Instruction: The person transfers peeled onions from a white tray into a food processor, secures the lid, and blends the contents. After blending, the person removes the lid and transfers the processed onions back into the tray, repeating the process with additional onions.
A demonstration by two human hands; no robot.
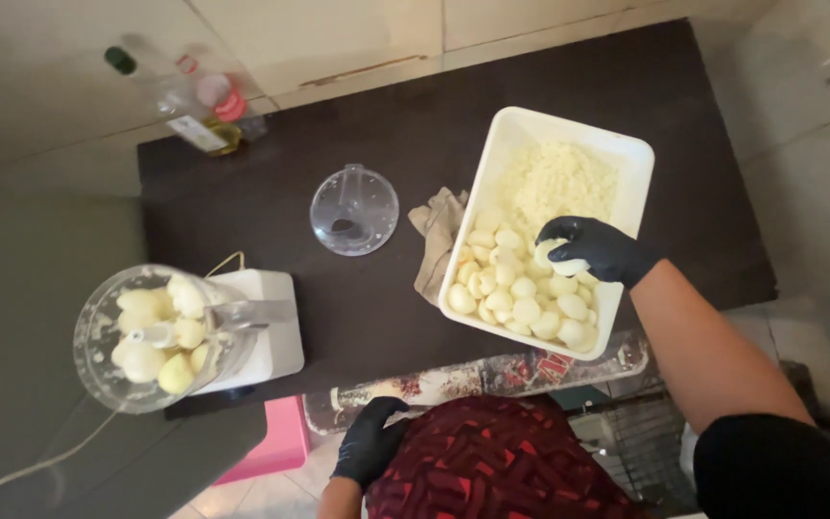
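So we've got our right hand (596, 248), black glove on, curled around a pale peeled piece (561, 259) right over the white rectangular tub (628, 154). Fingers are wrapped on it, so that's a proper hold, not just a touch. The tub sits at the right of the dark table (377, 106), close to our body, which keeps the reach short. Inside, the whole peeled pieces (516, 288) are heaped at the near end and the finely chopped stuff (564, 178) is pushed to the far end, so the two lots stay apart in one container.

Our left hand (369, 444) hangs down low by the table edge, gloved too, holding nothing as far as we can see; the fingers look loosely bent.

Over on the left, the food processor bowl (151, 336) stands open with several pieces already in it, and its clear lid (354, 210) lies flat mid-table, out of the way. A crumpled cloth (437, 235) is tucked beside the tub, and bottles (199, 106) stand at the far corner.
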